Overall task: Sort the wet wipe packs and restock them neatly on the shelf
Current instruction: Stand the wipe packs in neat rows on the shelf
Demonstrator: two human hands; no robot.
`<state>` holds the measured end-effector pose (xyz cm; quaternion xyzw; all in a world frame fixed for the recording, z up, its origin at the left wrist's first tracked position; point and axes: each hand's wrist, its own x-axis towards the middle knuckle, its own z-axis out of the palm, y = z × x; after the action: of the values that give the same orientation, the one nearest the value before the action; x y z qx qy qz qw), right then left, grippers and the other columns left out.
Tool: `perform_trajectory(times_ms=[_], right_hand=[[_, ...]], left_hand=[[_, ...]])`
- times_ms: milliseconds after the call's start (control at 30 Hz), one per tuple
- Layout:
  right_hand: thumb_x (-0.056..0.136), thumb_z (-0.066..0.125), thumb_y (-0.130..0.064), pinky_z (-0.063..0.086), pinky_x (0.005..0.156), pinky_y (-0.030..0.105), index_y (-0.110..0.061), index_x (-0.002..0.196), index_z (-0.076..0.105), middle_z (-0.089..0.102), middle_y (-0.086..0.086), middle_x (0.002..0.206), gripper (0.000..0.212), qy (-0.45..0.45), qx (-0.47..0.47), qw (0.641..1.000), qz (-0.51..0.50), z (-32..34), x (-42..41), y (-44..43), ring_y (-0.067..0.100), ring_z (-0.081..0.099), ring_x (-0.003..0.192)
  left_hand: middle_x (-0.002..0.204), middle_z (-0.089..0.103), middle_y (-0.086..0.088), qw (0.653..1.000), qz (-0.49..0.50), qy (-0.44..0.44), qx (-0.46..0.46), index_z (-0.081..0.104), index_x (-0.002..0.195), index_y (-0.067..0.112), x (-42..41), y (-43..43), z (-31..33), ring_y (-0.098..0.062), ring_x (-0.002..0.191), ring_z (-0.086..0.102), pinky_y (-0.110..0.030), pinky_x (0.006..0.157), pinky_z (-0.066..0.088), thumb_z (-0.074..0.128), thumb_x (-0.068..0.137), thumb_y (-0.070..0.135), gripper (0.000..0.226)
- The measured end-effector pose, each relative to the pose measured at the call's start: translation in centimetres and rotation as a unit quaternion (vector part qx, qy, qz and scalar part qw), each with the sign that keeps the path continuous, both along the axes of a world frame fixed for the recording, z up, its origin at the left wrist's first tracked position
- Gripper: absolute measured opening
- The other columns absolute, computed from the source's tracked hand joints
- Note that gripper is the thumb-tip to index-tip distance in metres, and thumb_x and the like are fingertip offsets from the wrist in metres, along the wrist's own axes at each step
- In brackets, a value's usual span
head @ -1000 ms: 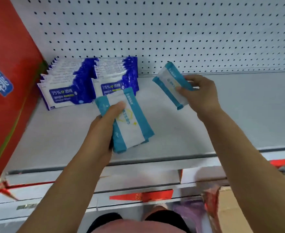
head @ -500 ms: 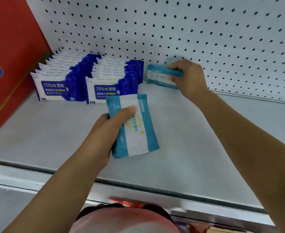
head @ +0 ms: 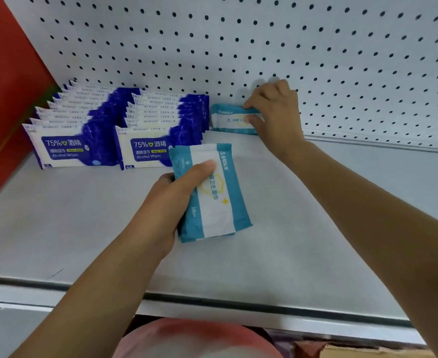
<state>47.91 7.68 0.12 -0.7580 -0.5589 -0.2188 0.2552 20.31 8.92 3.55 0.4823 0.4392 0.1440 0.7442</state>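
- Left hand (head: 171, 200): bare, with a short, plain nail showing on the thumb.
- Right hand (head: 274, 112): bare, its knuckles showing as a row of soft ridges.
- Left forearm (head: 88, 285) and right forearm (head: 368, 215): both slim and bare along the whole length in view.
- Pink garment (head: 197, 339): a soft, rounded, blurred shape at the bottom edge, worn on the person's front; its kind cannot be told.
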Motion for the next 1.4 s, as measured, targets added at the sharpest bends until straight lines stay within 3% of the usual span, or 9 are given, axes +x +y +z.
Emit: perform_trajectory(times_ms=[267,400,567,667,833,933,1100,1233,1400], right_hand=[[0.086,0.072,-0.013,0.05,0.084,0.045,-0.004,0.109,0.074,0.065,0.016,0.1,0.025,-0.001,-0.039,0.999,0.008,0.8,0.7,-0.5,0.037,0.057,0.103],[0.097,0.06,-0.024,0.052,0.09,0.036,-0.011,0.119,0.066,0.067,0.001,0.106,0.026,0.166,0.026,0.985,-0.041,2.6,-1.0,-2.7,0.016,0.06,0.099],[0.092,0.059,-0.058,0.061,0.077,0.033,-0.01,0.097,0.066,0.074,0.001,0.085,0.049,0.492,-0.062,0.864,-0.084,6.1,-6.4,-8.0,0.018,0.073,0.078],[0.075,0.069,-0.066,0.062,0.074,0.031,-0.009,0.099,0.064,0.077,-0.001,0.089,0.063,0.566,-0.136,0.811,-0.063,6.7,-8.3,-10.5,0.015,0.075,0.08],[0.082,0.076,-0.046,0.055,0.063,0.021,-0.017,0.099,0.069,0.076,-0.009,0.077,0.035,0.556,-0.109,0.816,-0.115,7.5,-6.1,-13.0,0.003,0.07,0.067],[0.083,0.078,-0.039,0.057,0.068,0.032,-0.016,0.103,0.064,0.077,-0.003,0.087,0.033,0.556,-0.071,0.816,-0.144,7.7,-3.1,-13.8,0.013,0.073,0.076],[0.092,0.071,-0.024,0.043,0.051,0.015,-0.018,0.106,0.057,0.073,0.004,0.096,0.02,0.335,-0.077,0.917,-0.201,6.6,1.8,-12.5,0.017,0.055,0.068],[0.091,0.069,-0.014,0.051,0.086,0.03,-0.015,0.114,0.067,0.064,0.004,0.11,0.024,0.177,-0.137,0.962,-0.156,5.8,4.1,-9.9,0.018,0.056,0.095],[0.088,0.069,-0.01,0.048,0.089,0.04,-0.014,0.115,0.069,0.065,0.006,0.11,0.027,0.1,-0.185,0.97,-0.123,5.7,5.3,-8.2,0.025,0.058,0.101]], left_hand=[[0.097,0.081,0.001,1.0,-0.021,-0.01,-0.018,0.07,0.115,0.023,0.4,0.6,0.1,-0.019,0.086,0.079,-0.038,0.075,0.06,0.075,0.088,0.043,0.034],[0.097,0.081,0.001,0.999,-0.033,-0.024,-0.036,0.073,0.111,0.027,1.5,0.7,0.4,-0.019,0.086,0.079,-0.039,0.078,0.061,0.073,0.09,0.043,0.026],[0.091,0.081,0.004,0.996,-0.064,-0.045,-0.045,0.072,0.103,0.031,4.5,0.1,0.9,-0.016,0.081,0.079,-0.039,0.076,0.062,0.074,0.088,0.05,0.024],[0.095,0.081,0.001,0.994,-0.094,-0.05,-0.03,0.07,0.105,0.033,6.9,-0.7,0.7,-0.023,0.087,0.079,-0.047,0.085,0.062,0.07,0.08,0.068,0.043],[0.109,0.078,0.0,0.991,-0.129,-0.007,-0.028,0.06,0.129,0.031,9.8,-0.7,-0.1,-0.027,0.093,0.078,-0.051,0.084,0.062,0.076,0.035,0.095,0.114],[0.107,0.078,0.001,0.991,-0.134,-0.004,0.006,0.059,0.126,0.028,10.0,-0.1,-0.3,-0.023,0.089,0.078,-0.052,0.079,0.063,0.086,0.062,0.071,0.082],[0.105,0.076,0.005,0.993,-0.109,0.001,0.044,0.057,0.124,0.031,9.3,2.2,-1.3,-0.016,0.087,0.076,-0.044,0.079,0.064,0.079,0.083,0.048,0.049],[0.101,0.077,0.005,0.994,-0.102,-0.005,0.034,0.059,0.113,0.033,8.8,3.5,-1.9,-0.018,0.089,0.076,-0.043,0.08,0.063,0.079,0.083,0.048,0.039],[0.094,0.079,0.008,0.995,-0.098,-0.021,0.008,0.061,0.109,0.035,8.8,3.9,-1.9,-0.016,0.085,0.077,-0.039,0.071,0.062,0.079,0.083,0.047,0.034]])
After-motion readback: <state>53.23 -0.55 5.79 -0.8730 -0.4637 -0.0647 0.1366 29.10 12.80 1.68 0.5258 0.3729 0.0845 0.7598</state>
